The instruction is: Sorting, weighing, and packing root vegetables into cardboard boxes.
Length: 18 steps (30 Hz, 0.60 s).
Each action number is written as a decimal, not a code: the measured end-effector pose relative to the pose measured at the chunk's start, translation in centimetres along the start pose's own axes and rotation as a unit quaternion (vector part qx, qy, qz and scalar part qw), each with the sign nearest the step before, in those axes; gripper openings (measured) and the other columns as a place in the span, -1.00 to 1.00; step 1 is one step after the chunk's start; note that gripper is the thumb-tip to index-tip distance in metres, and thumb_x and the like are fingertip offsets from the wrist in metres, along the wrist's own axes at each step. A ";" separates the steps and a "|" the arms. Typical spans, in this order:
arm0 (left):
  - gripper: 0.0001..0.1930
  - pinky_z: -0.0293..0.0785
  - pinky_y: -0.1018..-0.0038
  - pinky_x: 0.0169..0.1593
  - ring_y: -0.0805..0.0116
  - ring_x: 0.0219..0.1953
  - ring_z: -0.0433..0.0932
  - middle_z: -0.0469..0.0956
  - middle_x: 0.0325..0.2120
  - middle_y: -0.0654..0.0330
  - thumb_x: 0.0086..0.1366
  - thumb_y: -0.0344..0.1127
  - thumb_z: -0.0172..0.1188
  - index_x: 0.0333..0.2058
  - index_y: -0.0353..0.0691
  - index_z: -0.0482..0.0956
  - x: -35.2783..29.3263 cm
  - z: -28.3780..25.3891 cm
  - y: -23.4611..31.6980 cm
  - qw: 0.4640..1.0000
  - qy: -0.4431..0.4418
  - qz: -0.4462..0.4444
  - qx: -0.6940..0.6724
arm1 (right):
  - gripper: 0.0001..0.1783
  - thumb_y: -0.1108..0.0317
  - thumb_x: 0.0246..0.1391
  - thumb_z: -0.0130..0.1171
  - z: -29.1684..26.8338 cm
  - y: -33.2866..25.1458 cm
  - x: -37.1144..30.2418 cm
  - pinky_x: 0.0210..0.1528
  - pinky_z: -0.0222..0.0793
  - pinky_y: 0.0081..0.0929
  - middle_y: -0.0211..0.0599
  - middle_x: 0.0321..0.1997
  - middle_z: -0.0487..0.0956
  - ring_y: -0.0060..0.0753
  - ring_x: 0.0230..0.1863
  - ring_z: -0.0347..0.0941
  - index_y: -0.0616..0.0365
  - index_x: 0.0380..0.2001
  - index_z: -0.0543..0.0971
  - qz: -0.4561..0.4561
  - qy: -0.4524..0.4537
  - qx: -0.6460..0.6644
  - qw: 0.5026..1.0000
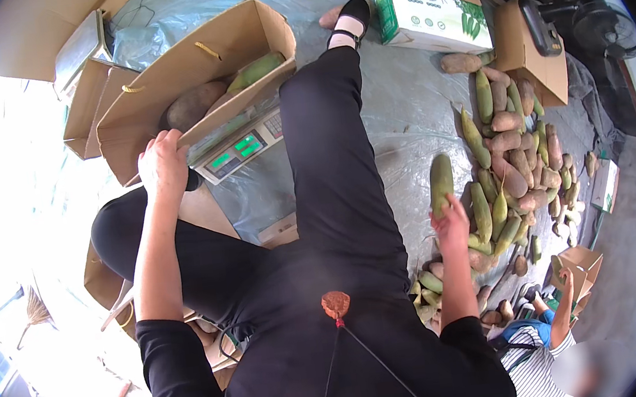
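Note:
My left hand [162,163] grips the near edge of an open cardboard box [163,81] with rope handles. Inside it lie a large reddish-brown root [197,105] and a green radish [256,70]; the box wall hides the rest. Beneath the box is a digital scale [272,127] with lit green displays. To the right, my right hand [452,222] holds a thick green radish [441,176] by its lower end, pointing away from me. That radish is beside a long heap of green radishes [481,211] and reddish-brown roots [511,169].
Clear plastic sheeting [409,102] covers the floor. A white-and-green carton [434,16] and a brown carton [555,77] stand beyond the heap, near a black fan [603,25]. At lower right, another person in a striped shirt [530,370] is beside an open carton [583,266].

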<state>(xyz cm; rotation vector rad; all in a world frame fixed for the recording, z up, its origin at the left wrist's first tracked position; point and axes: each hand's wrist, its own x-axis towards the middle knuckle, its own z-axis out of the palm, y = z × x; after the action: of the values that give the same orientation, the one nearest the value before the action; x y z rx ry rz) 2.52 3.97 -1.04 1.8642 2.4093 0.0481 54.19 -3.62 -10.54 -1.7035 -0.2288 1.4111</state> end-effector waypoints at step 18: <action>-0.84 0.35 0.23 -0.17 0.18 -0.20 0.48 0.50 -0.39 0.19 0.02 -0.38 0.20 -0.36 -0.17 0.52 0.1 -0.4 0.3 1.000 0.000 -0.003 -0.003 | -0.65 0.32 -0.01 0.03 35.5 -21.2 -6.1 -0.31 0.39 -0.57 -0.51 -0.30 0.48 -0.64 -0.36 0.39 0.08 -0.12 0.54 -0.180 -0.575 -0.385 0.699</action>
<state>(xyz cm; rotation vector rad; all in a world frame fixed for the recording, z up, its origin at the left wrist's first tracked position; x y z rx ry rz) 2.72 4.14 -0.65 1.8544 2.4127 0.0554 29.54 22.89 10.25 -0.9101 -1.9618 2.0092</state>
